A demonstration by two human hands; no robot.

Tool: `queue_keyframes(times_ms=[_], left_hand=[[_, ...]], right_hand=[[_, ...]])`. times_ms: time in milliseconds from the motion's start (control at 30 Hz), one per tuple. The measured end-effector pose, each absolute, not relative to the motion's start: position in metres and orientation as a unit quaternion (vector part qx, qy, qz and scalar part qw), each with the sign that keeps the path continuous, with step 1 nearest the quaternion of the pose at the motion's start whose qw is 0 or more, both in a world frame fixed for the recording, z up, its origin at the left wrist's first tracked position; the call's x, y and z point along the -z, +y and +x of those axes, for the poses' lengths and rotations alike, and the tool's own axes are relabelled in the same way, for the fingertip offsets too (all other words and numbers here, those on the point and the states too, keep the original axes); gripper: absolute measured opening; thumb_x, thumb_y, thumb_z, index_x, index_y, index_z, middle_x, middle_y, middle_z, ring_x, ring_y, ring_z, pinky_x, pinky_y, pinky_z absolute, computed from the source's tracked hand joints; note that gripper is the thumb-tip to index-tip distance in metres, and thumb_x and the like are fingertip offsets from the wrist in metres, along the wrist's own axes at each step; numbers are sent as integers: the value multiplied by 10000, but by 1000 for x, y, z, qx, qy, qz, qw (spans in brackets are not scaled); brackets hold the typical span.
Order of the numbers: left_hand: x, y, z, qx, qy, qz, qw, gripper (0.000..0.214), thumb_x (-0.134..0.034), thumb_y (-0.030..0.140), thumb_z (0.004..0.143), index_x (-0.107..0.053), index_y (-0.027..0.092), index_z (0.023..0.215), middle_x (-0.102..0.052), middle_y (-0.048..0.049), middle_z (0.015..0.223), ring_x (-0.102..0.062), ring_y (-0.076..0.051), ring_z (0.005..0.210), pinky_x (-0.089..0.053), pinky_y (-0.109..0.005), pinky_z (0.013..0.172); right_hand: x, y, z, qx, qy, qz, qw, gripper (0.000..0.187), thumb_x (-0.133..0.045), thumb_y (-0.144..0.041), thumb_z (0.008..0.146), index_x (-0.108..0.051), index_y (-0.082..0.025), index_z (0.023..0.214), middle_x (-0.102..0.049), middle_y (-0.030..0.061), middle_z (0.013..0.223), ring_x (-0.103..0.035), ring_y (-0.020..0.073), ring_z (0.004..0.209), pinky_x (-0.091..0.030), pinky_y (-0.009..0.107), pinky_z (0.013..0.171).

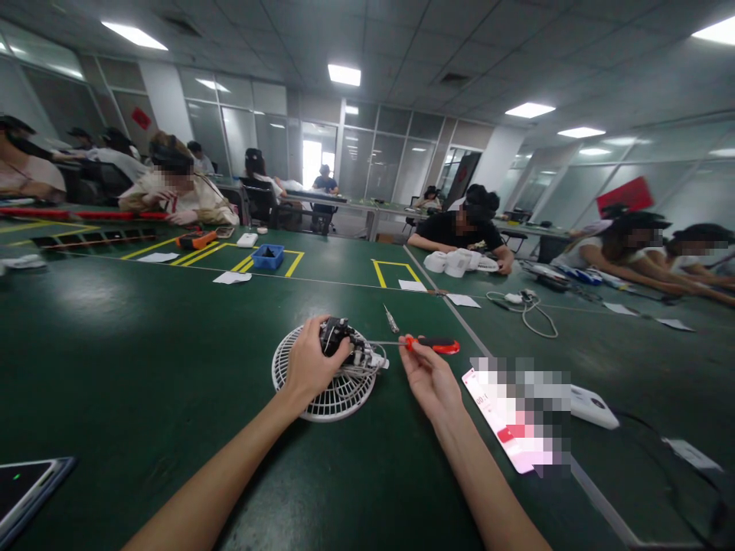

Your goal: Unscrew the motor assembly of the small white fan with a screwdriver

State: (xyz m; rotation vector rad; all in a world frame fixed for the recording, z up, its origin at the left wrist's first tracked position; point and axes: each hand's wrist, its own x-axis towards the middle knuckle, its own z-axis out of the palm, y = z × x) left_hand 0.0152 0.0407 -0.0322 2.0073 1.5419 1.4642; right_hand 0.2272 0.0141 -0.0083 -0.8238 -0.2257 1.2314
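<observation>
A round white fan grille (330,407) lies on the green table with a black fan motor (334,335) and several wires on top of it. My left hand (313,360) is closed around the motor, thumb on its near right side. Between the fingers of my right hand (429,375) is a screwdriver (439,345) with a red and black handle. Its shaft points left toward the motor's right side; I cannot tell whether the tip touches. Just beyond it, a small clear-handled screwdriver (391,320) lies on the table.
A lit phone (505,428) and a white device (591,405) lie to the right. Farther off are a blue bin (269,257), a white cable (534,314), and paper slips. Across the table a person in black (459,229) handles white parts. A tablet-like device (34,490) is at the lower left.
</observation>
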Motion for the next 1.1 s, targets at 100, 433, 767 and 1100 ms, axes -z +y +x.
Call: queue_keyframes(times_ms=[100, 433, 767, 1100], left_hand=[[31, 40, 15, -497, 525, 682, 109, 444, -645, 451, 886, -557, 191, 1234, -657, -109, 1173, -654, -277, 1035, -531, -446, 902], [33, 41, 15, -502, 524, 680, 105, 442, -646, 458, 880, -562, 198, 1228, -662, -104, 1164, -662, -276, 1025, -535, -439, 892], [33, 42, 15, -502, 524, 680, 107, 444, -643, 452, 880, -564, 196, 1233, -663, -105, 1152, -660, -274, 1027, -535, -444, 904], [33, 42, 16, -506, 525, 675, 112, 431, -646, 442, 882, -563, 198, 1228, -656, -109, 1170, -653, -280, 1048, -528, -458, 931]], right_hand=[[9, 14, 226, -564, -89, -366, 735, 213, -757, -18, 743, -653, -197, 794, -749, 14, 780, -761, 160, 813, -650, 263, 812], [10, 13, 228, -576, -116, -428, 687, 196, -849, -233, 788, -666, -163, 784, -718, 51, 686, -722, 166, 630, -642, 235, 616], [16, 14, 221, -569, -84, -377, 726, 128, -816, -128, 800, -694, -167, 817, -756, 40, 789, -737, 136, 688, -648, 213, 696], [27, 17, 221, -553, -86, -356, 748, 194, -837, -127, 774, -663, -206, 808, -725, -12, 734, -730, 122, 707, -654, 249, 804]])
